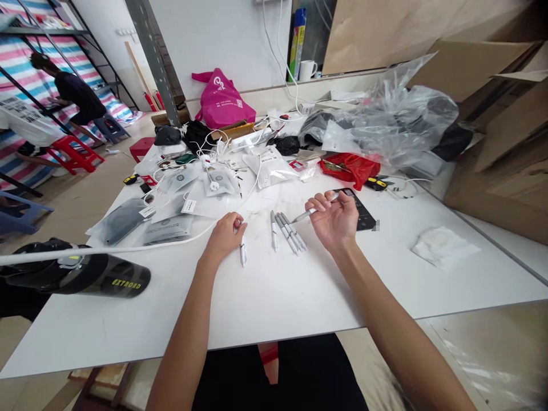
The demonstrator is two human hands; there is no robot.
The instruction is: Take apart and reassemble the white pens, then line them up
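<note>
My right hand point(335, 217) is raised a little over the white table point(274, 291), fingers curled round a silver pen point(305, 214) whose tip points left. My left hand point(225, 237) rests on the table with fingers bent over the top end of a white pen point(242, 252). Between the hands lie several more grey and white pens point(287, 231), side by side. A black flat device point(363, 214) lies just behind my right hand.
Bagged packets point(169, 228), white cables point(222, 142), a pink bag point(222, 103), a red bag point(353, 167) and clear plastic wrap point(394, 120) crowd the far half. A black bottle point(89, 274) lies left. A crumpled tissue point(443, 246) sits right. Cardboard stands at the right. A person sits far left.
</note>
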